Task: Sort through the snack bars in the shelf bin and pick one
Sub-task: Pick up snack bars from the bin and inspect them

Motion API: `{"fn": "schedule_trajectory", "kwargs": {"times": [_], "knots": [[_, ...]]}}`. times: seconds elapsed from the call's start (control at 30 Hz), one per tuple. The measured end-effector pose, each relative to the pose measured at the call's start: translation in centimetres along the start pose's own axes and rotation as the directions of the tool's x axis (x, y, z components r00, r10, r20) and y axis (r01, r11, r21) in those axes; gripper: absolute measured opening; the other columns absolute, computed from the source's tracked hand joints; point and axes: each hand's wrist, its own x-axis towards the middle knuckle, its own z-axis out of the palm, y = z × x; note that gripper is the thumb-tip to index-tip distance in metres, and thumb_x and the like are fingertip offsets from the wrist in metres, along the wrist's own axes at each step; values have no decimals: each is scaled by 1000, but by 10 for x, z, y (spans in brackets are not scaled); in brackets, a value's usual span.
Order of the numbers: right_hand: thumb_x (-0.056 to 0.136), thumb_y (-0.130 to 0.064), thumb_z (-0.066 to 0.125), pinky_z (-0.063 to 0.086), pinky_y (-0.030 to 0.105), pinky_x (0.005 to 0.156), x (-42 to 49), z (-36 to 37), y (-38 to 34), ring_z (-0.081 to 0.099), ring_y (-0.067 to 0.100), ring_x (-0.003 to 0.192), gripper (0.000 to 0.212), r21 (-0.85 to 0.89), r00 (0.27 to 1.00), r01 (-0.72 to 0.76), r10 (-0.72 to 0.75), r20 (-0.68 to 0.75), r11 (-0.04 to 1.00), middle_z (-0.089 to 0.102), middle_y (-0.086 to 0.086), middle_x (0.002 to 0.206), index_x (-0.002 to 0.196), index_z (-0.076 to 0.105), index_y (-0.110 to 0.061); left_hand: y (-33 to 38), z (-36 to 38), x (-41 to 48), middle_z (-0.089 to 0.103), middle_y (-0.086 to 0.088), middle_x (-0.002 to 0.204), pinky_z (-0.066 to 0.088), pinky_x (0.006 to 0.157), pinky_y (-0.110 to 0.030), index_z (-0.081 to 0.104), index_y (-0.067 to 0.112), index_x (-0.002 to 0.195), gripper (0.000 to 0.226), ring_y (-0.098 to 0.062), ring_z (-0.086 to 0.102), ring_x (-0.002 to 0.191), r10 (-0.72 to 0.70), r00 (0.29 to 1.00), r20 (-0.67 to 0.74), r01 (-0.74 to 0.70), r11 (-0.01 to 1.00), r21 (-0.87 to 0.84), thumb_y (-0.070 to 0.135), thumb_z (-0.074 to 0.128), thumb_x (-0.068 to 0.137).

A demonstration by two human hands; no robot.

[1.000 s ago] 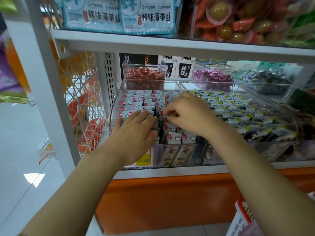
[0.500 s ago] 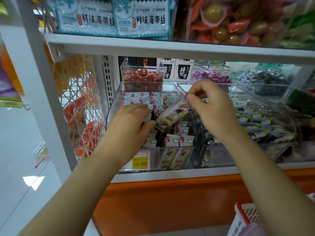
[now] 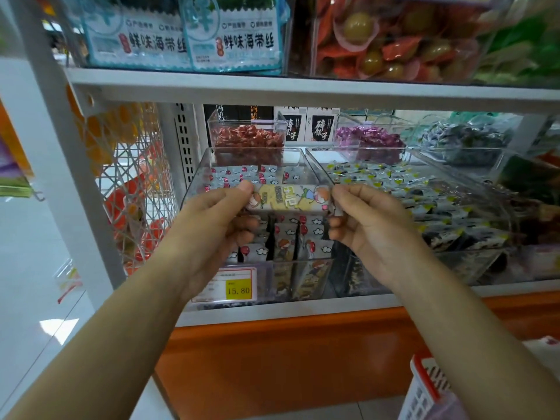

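One bar held up over the bin

I pinch a snack bar (image 3: 289, 199) level between my left hand (image 3: 212, 228) and right hand (image 3: 368, 225), one at each end. It hangs just above the clear shelf bin (image 3: 194, 189), whose remaining bars (image 3: 286, 241) lie below.

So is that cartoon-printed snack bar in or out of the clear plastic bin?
Out: left hand and right hand pinch the ends of the cartoon-printed snack bar, level above the clear plastic bin.
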Motion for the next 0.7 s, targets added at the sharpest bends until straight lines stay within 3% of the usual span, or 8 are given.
{"fn": "schedule_trajectory", "kwargs": {"times": [0.07,0.2,0.27,0.4,0.5,0.57,0.7], "knots": [[89,-10,57,48,20,44,1,0,1,54,7,49,24,52,999,-41,41,9,998,59,0,64,69,69,-14,1,0,0,61,1,61,49,48,-16,64,16,64,21,-6,58,53,-34,999,-14,32,993,-113,29,62,81],[90,-8,53,47,19,44,1,1,2,52,6,48,13,179,994,-100,91,57,979,68,-1,69,86,65,-5,-1,-2,4,58,1,57,49,46,-15,63,17,59,29,-6,55,49,-68,997,-42,56,972,-230,23,59,87],[87,-7,53,47,19,43,2,1,2,52,6,47,10,264,990,-134,114,87,955,70,-1,68,89,61,-1,-2,-1,5,58,-1,61,47,44,-14,64,16,67,20,-5,54,47,-96,994,-56,77,958,-278,21,60,86],[81,-6,56,48,19,44,3,2,2,53,9,47,7,382,986,-164,141,88,910,54,5,64,85,59,-2,-2,-2,6,56,-1,64,43,39,-12,61,13,78,9,-4,50,42,-179,983,-33,149,895,-420,20,66,74],[90,-3,51,49,21,47,2,0,5,55,9,49,11,223,998,-63,59,22,973,53,6,67,85,60,-5,-2,-2,5,54,-2,72,43,39,-12,62,12,86,15,-4,50,42,-186,983,-11,165,898,-409,19,65,74],[94,-8,49,51,23,48,0,-1,7,59,10,52,14,41,999,38,-38,-19,998,55,6,70,85,60,-8,-3,-2,4,56,-4,73,46,43,-14,67,10,91,12,-5,53,46,-128,992,-12,119,950,-288,16,59,85],[89,-23,58,56,27,55,-2,-2,8,63,13,58,14,-111,988,148,-151,-21,983,56,2,72,81,58,-11,0,-1,2,60,1,70,51,52,-17,75,17,91,21,-6,58,54,-10,999,37,14,993,-119,15,54,89]]}}
